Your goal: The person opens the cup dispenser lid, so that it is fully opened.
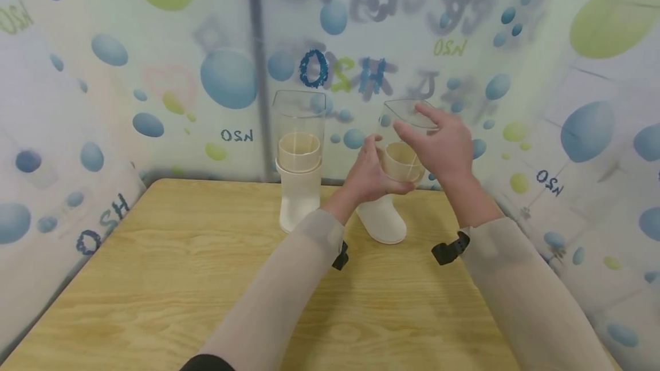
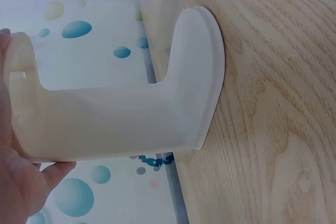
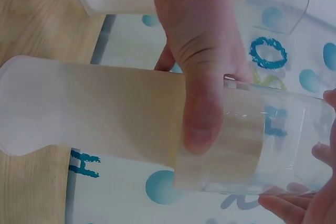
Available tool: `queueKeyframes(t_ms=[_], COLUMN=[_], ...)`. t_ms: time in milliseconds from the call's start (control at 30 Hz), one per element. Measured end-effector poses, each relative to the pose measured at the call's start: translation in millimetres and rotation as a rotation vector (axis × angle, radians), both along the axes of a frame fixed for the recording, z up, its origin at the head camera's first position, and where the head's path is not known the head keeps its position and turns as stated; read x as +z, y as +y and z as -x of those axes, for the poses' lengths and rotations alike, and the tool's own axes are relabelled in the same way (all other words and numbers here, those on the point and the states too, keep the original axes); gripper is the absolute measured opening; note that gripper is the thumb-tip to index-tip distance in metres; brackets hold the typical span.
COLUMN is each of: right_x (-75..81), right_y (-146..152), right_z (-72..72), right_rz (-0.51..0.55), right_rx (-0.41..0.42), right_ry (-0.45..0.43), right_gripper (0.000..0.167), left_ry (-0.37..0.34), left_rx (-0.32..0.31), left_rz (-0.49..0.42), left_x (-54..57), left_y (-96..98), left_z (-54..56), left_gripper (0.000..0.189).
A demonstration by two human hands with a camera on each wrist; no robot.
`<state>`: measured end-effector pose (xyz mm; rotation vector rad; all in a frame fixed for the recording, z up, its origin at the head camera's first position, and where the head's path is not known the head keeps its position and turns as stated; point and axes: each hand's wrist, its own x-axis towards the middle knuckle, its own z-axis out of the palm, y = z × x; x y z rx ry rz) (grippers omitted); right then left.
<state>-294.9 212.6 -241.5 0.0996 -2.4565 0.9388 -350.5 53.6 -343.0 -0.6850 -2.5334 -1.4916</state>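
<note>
Left hand [image 1: 368, 172] grips boot [image 1: 382, 221] right of frame centre; right hand [image 1: 446, 145] grasps clear tube [image 3: 294, 148] atop it. Second boot [image 1: 300, 196], second tube [image 1: 300, 125] atop, on table [image 1: 180, 262] just left of centre.

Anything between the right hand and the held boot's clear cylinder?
Nothing visible: the right hand is at the upper part of the clear cylinder; the left hand grips lower, around the top of the white boot.
</note>
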Motion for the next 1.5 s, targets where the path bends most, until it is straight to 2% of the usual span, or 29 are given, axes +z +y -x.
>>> queueKeyframes(t_ms=[100, 267, 433, 667, 800, 867, 1033, 1167, 1333, 1500], right_x=[-0.8, 0.2, 1.4, 5.4, 6.1, 7.3, 12.1, 14.0, 13.5, 20.6], right_y=[1, 2, 0, 2, -4, -4, -2, -5, -5, 0], right_z=[-1.0, -2.7, -4.9, -6.3, -10.3, -10.0, -12.0, -15.1, -17.5, -22.8], right_rz=[-0.02, 0.011, -0.113, -0.026, -0.15, -0.169, -0.077, -0.083, -0.064, -0.002], right_rx=[0.013, 0.012, 0.015, 0.033, 0.019, 0.017, 0.011, -0.002, -0.016, -0.019], right_ry=[0.004, -0.009, 0.022, -0.028, 0.022, 0.04, 0.004, -0.003, 0.071, 0.169], right_gripper=[0.076, 0.076, 0.078, 0.079, 0.078, 0.077, 0.078, 0.081, 0.076, 0.069], left_ry=[0.009, 0.013, 0.003, 0.019, 0.008, 0.005, 0.011, -0.005, -0.041, -0.083], left_rx=[-0.003, -0.016, -0.04, -0.062, -0.072, -0.074, -0.091, -0.105, -0.144, -0.2], left_rz=[0.013, -0.002, -0.01, -0.013, -0.007, 0.0, 0.009, -0.007, -0.035, -0.026], left_x=[-1.0, -1.7, -1.2, -0.7, -0.5, 0.0, 2.3, 1.6, 0.3, 4.7], left_y=[0.1, -0.2, -2.8, -6.0, -6.9, -7.0, -6.1, -8.5, -12.7, -19.0], left_z=[0.2, 1.1, 3.3, 5.9, 5.5, 6.1, 7.0, 8.9, 11.1, 13.5], left_gripper=[0.135, 0.136, 0.138, 0.137, 0.139, 0.139, 0.141, 0.143, 0.148, 0.15])
